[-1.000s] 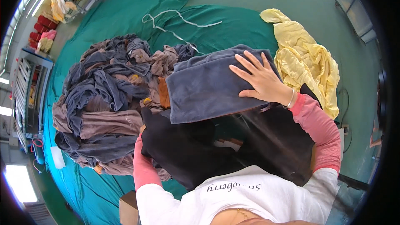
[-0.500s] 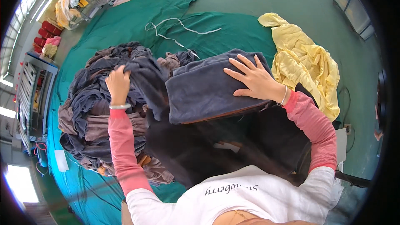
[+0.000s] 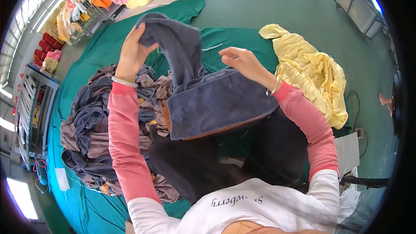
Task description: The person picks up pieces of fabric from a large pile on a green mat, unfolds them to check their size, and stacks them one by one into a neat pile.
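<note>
The cloth (image 3: 177,45) is gripped by the half-closed left hand (image 3: 133,56), higher than before; the right hand (image 3: 248,64), earlier spread flat, is held loosely curled over the stack (image 3: 221,106).

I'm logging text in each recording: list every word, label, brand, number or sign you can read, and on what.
White shirt: one dark printed word across the chest, upside down, partly lost in a fold; not copied here.
White sheet at left: no lettering I can make out.
No other readable text.
</note>
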Tool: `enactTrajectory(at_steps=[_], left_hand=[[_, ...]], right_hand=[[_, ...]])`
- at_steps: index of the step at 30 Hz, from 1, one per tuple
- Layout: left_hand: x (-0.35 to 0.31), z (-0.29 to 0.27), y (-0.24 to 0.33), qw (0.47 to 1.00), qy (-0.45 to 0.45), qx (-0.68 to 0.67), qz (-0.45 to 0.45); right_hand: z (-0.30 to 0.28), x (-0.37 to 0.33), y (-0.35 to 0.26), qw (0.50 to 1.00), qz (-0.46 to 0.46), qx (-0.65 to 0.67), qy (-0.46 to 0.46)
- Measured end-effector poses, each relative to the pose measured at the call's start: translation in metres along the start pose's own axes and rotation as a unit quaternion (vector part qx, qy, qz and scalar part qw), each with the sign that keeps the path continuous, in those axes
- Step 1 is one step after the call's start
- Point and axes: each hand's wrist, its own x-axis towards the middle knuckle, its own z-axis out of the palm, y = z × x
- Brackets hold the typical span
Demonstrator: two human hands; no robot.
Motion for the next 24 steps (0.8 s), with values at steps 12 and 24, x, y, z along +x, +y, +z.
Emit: enactTrajectory(at_steps=[12, 24], left_hand=[[0.019, 0.052, 0.003, 0.97, -0.093, 0.189, 0.124], [-0.007, 0.01, -0.109, 0.979, -0.114, -0.123, -0.119]], right_hand=[[-0.023, 0.032, 0.017, 0.94, 0.22, 0.261, 0.011], [-0.071, 0.041, 0.01, 0.73, 0.096, 0.665, 0.126]])
